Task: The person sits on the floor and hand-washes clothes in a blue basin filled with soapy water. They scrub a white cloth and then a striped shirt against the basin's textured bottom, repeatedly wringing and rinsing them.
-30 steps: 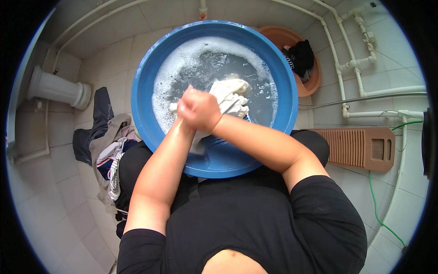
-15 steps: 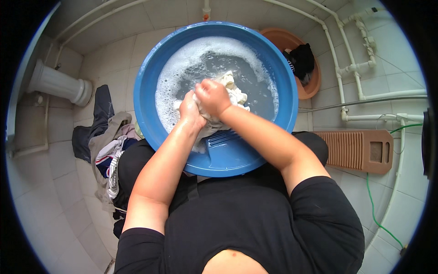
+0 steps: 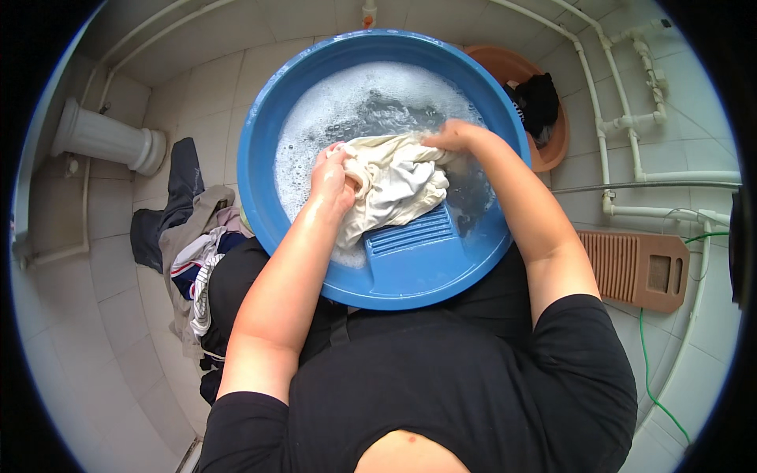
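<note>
A wet cream-white garment (image 3: 398, 177) is spread between my hands, above soapy water in a round blue tub (image 3: 264, 217). Its lower folds reach the top of the ridged washboard (image 3: 414, 234) moulded into the tub's near side. At the cloth's left edge, my left hand (image 3: 332, 181) grips a bunched fold. My right hand (image 3: 451, 137) is at the upper right corner, its fingers closed on the fabric and partly blurred. White foam (image 3: 315, 102) rings the greyish water.
To the left, a pile of clothes (image 3: 197, 229) lies on the tiled floor near a white pedestal (image 3: 110, 138). An orange basin (image 3: 557, 146) holding dark clothing (image 3: 538, 98) stands behind the tub at right. Nearer are a brown washboard (image 3: 631, 268), white pipes (image 3: 662, 213) and a green hose (image 3: 648, 370).
My hands, close together on the bunched garment before, have moved apart. The right hand went to the right, and the cloth is now opened out, showing more of the built-in washboard.
</note>
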{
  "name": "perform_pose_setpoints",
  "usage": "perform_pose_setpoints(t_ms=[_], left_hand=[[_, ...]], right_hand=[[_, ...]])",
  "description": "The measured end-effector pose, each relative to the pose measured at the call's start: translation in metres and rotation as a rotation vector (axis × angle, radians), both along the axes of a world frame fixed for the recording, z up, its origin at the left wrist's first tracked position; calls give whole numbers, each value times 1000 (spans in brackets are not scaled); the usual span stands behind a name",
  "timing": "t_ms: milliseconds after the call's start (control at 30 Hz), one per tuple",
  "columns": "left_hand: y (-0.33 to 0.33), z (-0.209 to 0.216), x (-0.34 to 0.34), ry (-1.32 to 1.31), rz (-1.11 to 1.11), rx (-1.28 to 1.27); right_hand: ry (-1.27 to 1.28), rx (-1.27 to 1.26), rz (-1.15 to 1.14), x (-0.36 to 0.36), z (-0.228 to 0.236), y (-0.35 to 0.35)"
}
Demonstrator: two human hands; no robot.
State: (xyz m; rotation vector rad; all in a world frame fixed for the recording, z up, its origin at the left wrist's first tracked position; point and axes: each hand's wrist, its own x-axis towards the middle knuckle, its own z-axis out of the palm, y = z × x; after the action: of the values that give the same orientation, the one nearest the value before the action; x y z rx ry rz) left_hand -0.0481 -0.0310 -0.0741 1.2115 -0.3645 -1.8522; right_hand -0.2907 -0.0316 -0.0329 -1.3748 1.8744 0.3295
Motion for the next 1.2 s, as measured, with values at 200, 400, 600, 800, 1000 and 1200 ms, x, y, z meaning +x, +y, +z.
perform_pose_setpoints(t_ms=[200,400,600,800,1000,1200], left_hand=[[-2,6,-4,334,-125,-80],[-1,12,-7,337,-157,-34],[-1,-3,5,284,-182,-39],[21,33,-18,255,-136,107],[17,-30,5,697,-321,-140],[23,44,-7,386,-321,189]], right_hand=[[-56,-495,124,16,-45,2],[-142,-736,263,40,-26,6],[-728,-1145,189,147,18,59],[-411,-1278,-314,137,0,43],[-479,-1402,-84,176,14,67],[-391,-1191,-322,141,8,22]])
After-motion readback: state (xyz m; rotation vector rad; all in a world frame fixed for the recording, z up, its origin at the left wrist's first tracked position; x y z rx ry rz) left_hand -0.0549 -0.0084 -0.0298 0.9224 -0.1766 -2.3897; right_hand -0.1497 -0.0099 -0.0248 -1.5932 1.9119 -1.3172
